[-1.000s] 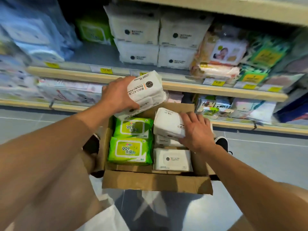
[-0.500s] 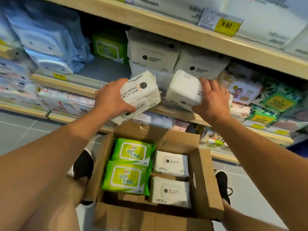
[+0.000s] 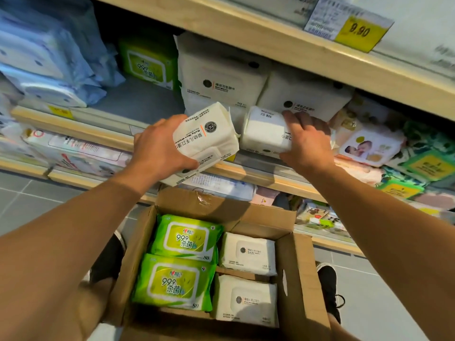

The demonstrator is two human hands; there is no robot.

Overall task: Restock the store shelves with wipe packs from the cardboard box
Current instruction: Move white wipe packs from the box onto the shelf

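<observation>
In the cardboard box (image 3: 299, 279), four wipe packs (image 3: 183, 238).

Shop: stocked shelves (image 3: 283, 49) (price tag (image 3: 362, 30))

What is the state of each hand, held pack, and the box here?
Left hand: grips a white wipe pack, tilted, in front of the shelf edge.
Right hand: holds a second white pack at the shelf front.
Cardboard box: flaps open, two green packs and two white packs inside.
</observation>
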